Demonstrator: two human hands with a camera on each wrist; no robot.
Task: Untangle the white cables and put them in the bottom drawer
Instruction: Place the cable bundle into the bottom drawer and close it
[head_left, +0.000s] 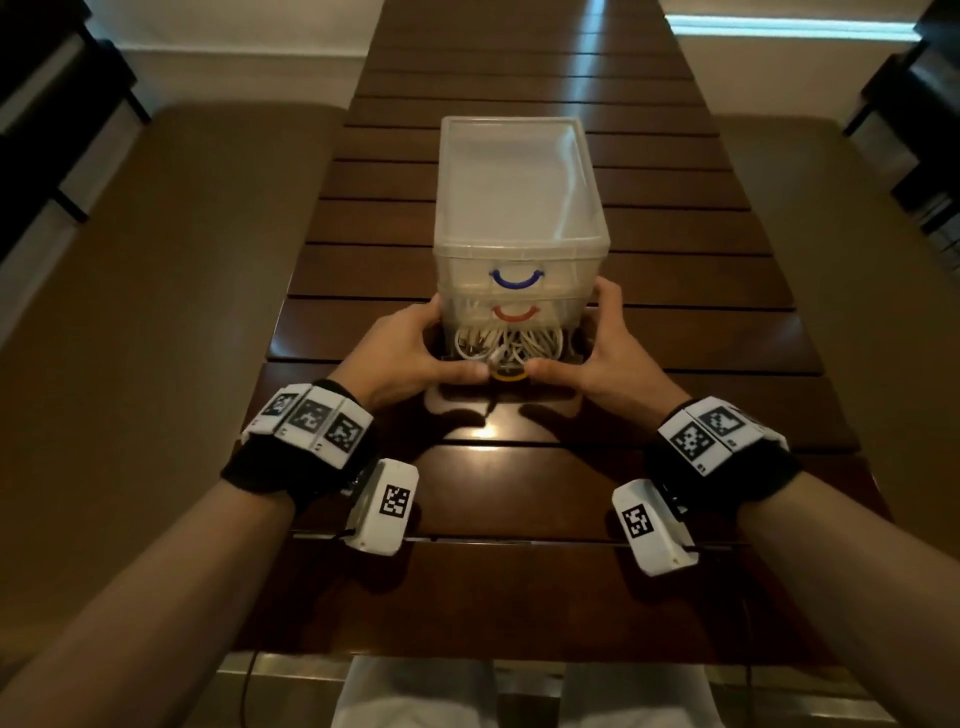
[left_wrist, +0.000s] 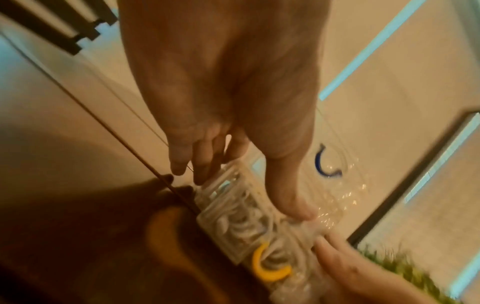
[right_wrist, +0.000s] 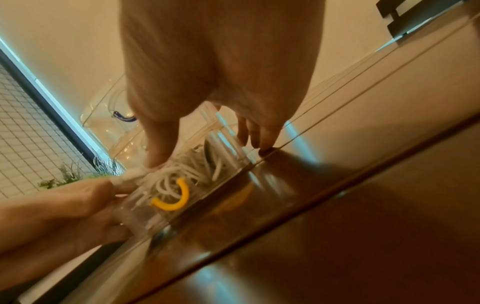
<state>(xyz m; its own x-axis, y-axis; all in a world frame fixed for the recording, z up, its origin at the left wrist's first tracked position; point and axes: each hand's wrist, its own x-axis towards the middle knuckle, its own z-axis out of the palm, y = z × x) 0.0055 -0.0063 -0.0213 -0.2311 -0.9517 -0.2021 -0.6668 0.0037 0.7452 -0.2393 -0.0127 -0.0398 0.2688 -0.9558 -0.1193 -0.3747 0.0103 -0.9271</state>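
Nearest, thumbs set on the front of the bottom drawer (head_left: 506, 387), either side of its yellow handle (head_left: 509, 376). Left hand (head_left: 410, 353) and right hand (head_left: 605, 345) both spread, fingers straight along the sides of the clear drawer unit (head_left: 519, 208), pinching nothing. White cables (head_left: 509, 343) coiled inside the part-open drawer, one plug end poking up at the front rim. Best to tuck that end down first, then push evenly with both thumbs, bracing the unit on the slatted wooden table (head_left: 519, 499) so nothing skews or jams.
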